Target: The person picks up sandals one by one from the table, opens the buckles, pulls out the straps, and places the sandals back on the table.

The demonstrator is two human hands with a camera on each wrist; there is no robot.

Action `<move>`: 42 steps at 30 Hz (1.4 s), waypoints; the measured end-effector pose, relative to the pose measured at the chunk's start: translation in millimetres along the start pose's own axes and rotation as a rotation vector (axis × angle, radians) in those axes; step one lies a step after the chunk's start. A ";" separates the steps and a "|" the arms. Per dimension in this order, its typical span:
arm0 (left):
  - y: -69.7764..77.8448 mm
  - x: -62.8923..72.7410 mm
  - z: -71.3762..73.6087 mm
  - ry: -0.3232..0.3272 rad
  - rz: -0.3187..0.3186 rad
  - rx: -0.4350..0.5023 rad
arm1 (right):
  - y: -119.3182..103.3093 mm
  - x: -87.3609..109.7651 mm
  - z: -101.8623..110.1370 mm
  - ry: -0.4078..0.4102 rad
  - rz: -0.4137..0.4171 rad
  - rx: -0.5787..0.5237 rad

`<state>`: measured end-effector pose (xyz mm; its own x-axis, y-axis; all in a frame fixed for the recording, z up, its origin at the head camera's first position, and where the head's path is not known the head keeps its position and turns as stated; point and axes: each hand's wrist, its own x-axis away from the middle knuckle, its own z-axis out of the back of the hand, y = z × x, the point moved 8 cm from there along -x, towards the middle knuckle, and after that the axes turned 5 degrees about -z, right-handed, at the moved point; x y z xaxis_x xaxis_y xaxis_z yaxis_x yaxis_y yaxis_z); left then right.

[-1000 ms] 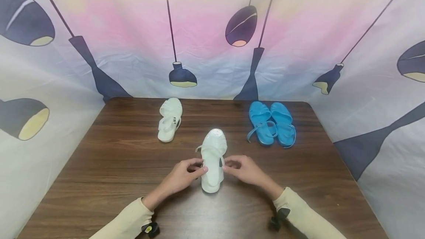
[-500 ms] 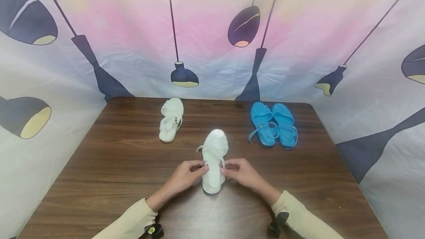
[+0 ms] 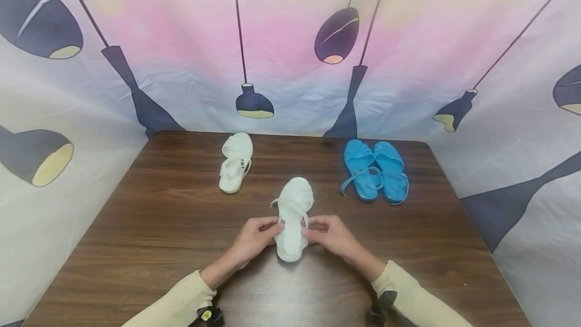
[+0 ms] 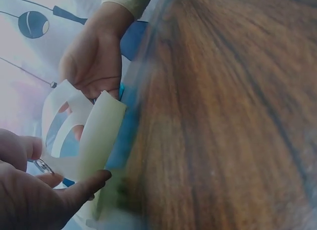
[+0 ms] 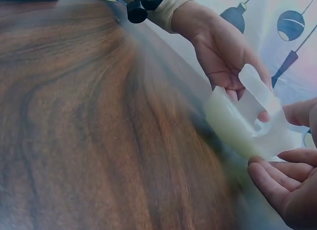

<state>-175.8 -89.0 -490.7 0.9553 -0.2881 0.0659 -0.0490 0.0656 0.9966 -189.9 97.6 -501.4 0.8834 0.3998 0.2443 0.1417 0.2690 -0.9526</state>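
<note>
A white sandal points its toe away from me at the middle of the table, heel toward me. My left hand pinches its left side, thumb on the inner edge, by a small metal buckle. On the opposite side my right hand pinches the right edge near the heel, thumb inside. A thin strap crosses the sandal, its loose end sticking out left. In the right wrist view the pale heel shows close over the wood, with fingertips against its underside.
Another white sandal lies at the back left of the brown wooden table. Two blue sandals lie side by side at the back right. A cloth backdrop printed with lamps hangs behind and along both sides.
My right thumb has come inward over the sandal's right edge. The heel has risen slightly in the head view, and my left thumb with it. The other sandals stay put.
</note>
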 end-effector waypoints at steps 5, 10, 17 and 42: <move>4.8 -1.9 0.6 -0.031 -0.040 0.017 | -2.6 0.5 1.4 0.008 -0.006 -0.020; 11.9 -4.1 3.6 -0.066 -0.082 0.022 | -8.4 -0.2 3.2 0.021 0.000 -0.033; 24.1 -9.4 12.3 -0.047 -0.099 0.019 | -21.8 -5.8 7.9 0.088 0.026 -0.038; 64.3 -33.6 96.0 0.083 -0.148 -0.021 | -96.4 -69.1 -16.3 0.050 0.221 -0.024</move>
<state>-239.1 -166.9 -424.2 0.9724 -0.2165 -0.0868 0.0995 0.0484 0.9939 -257.3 29.7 -429.5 0.9150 0.4028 0.0207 -0.0474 0.1583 -0.9863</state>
